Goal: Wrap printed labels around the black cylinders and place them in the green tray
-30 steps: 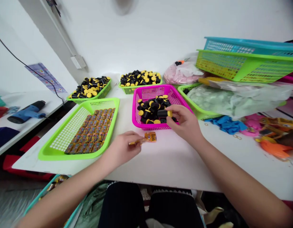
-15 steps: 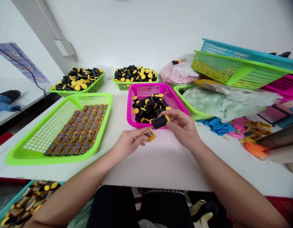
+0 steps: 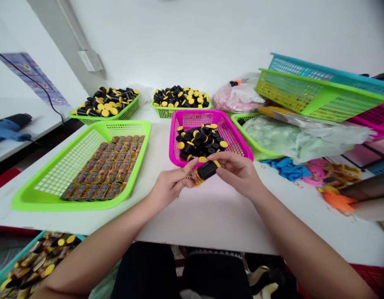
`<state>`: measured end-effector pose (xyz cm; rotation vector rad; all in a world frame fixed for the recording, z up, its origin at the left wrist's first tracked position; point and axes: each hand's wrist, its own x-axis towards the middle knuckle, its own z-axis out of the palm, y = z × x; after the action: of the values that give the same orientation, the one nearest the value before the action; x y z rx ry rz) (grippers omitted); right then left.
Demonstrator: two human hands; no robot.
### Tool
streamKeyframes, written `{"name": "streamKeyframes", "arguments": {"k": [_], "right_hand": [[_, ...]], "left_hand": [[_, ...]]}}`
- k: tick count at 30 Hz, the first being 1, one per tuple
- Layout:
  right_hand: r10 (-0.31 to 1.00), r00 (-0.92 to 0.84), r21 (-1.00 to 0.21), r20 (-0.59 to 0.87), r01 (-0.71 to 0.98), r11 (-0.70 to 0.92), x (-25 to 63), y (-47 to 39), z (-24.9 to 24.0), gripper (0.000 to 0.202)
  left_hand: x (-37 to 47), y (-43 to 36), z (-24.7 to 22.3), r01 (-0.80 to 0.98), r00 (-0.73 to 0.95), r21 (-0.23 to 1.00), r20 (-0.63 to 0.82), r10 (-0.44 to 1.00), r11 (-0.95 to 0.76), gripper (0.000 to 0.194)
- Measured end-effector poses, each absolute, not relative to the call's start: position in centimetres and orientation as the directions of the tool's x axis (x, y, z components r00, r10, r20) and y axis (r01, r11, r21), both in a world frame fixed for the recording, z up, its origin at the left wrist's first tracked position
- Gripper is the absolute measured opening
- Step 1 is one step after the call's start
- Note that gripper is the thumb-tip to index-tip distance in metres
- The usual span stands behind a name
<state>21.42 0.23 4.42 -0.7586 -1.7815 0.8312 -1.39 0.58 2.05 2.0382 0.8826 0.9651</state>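
Observation:
Between my hands, in front of the pink basket point(image 3: 174, 151), a black cylinder with a yellow cap point(image 3: 208, 169) lies tilted. My right hand point(image 3: 238, 172) pinches it at its capped end. My left hand point(image 3: 171, 185) pinches a printed yellow sleeve point(image 3: 196, 177), whose edge meets the cylinder's other end. How far the cylinder sits inside the sleeve is partly hidden by my fingers. Several bare black cylinders with yellow caps point(image 3: 201, 143) lie loose in the pink basket. To my left, a green basket point(image 3: 134, 178) holds rows of cylinders in printed sleeves point(image 3: 106, 170).
Two green baskets point(image 3: 126, 111) of capped cylinders stand along the wall. On the right are stacked baskets point(image 3: 316, 93), plastic bags point(image 3: 279, 133), blue pieces point(image 3: 288, 168) and an orange piece point(image 3: 338, 200). A teal basket point(image 3: 5, 276) sits below the table edge. A blue heat gun point(image 3: 9, 128) lies far left.
My right hand has brought the black cylinder left and down to the printed sleeve in my left hand. They were apart before and now meet. The view has shifted slightly.

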Motion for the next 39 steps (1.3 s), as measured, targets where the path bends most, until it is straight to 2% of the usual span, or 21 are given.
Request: {"name": "streamKeyframes", "arguments": {"k": [3, 7, 9, 13, 17, 20, 22, 24, 26, 29, 31, 33, 36, 39], "right_hand": [[0.765, -0.359, -0.772, 0.535, 0.160, 0.615, 21.5, 0.2, 4.5, 0.023], [0.766, -0.458, -0.781, 0.451, 0.212, 0.587, 21.1, -0.2, 4.6, 0.043], [0.770, -0.478, -0.775, 0.423, 0.249, 0.580, 20.8, -0.4, 4.5, 0.044], [0.747, -0.471, -0.740, 0.469, 0.252, 0.623, 20.7, -0.5, 4.1, 0.036], [0.669, -0.559, -0.747, 0.490, 0.125, 0.652, 21.4, -0.3, 4.0, 0.038], [0.582, -0.628, -0.756, 0.517, -0.017, 0.654, 21.6, -0.1, 4.0, 0.031], [0.582, -0.620, -0.783, 0.527, -0.086, 0.616, 21.3, 0.0, 3.8, 0.017], [0.611, -0.606, -0.813, 0.508, -0.105, 0.572, 20.9, -0.1, 3.5, 0.008], [0.632, -0.597, -0.813, 0.494, -0.060, 0.579, 20.5, -0.3, 3.4, 0.015], [0.667, -0.502, -0.708, 0.551, 0.143, 0.692, 19.7, -1.0, 3.4, 0.038], [0.662, -0.443, -0.565, 0.604, 0.347, 0.748, 18.9, -1.4, 3.1, 0.059], [0.617, -0.444, -0.391, 0.650, 0.500, 0.773, 17.9, -1.7, 2.5, 0.071], [0.507, -0.422, -0.196, 0.752, 0.590, 0.783, 16.7, -1.6, 1.3, 0.069], [0.399, -0.372, -0.097, 0.838, 0.618, 0.780, 16.4, -1.6, 0.9, 0.063]], "left_hand": [[-1.3, 0.7, 1.7, 0.212, 0.523, 0.800, 0.393, 0.756, -0.562, 0.049], [-0.6, 0.5, 1.1, 0.031, 0.554, 0.899, 0.349, 0.756, -0.437, 0.087], [-0.4, 0.4, 0.9, -0.050, 0.572, 0.936, 0.312, 0.758, -0.348, 0.101], [-0.5, 0.3, 0.9, -0.046, 0.620, 0.945, 0.281, 0.732, -0.324, 0.102], [-0.9, -0.1, 1.1, 0.000, 0.696, 0.943, 0.238, 0.678, -0.332, 0.100], [-1.0, -0.2, 1.3, -0.140, 0.743, 0.975, 0.220, 0.633, -0.174, 0.106], [-0.9, -0.2, 1.6, -0.261, 0.746, 0.964, 0.236, 0.623, -0.053, 0.110], [-0.8, 0.0, 1.8, -0.344, 0.731, 0.938, 0.251, 0.635, 0.025, 0.113], [-0.6, 0.2, 2.0, -0.400, 0.677, 0.915, 0.255, 0.691, 0.054, 0.115], [-0.3, 0.4, 2.2, -0.459, 0.520, 0.887, 0.219, 0.826, 0.053, 0.120], [-0.2, 0.5, 2.2, -0.464, 0.431, 0.885, 0.181, 0.884, 0.045, 0.125], [-0.2, 0.4, 2.3, -0.457, 0.375, 0.889, 0.161, 0.913, 0.031, 0.127], [-0.1, 0.2, 2.4, -0.451, 0.321, 0.893, 0.169, 0.932, -0.007, 0.129], [0.1, -0.2, 2.7, -0.418, 0.358, 0.908, 0.186, 0.915, -0.022, 0.129]]}}
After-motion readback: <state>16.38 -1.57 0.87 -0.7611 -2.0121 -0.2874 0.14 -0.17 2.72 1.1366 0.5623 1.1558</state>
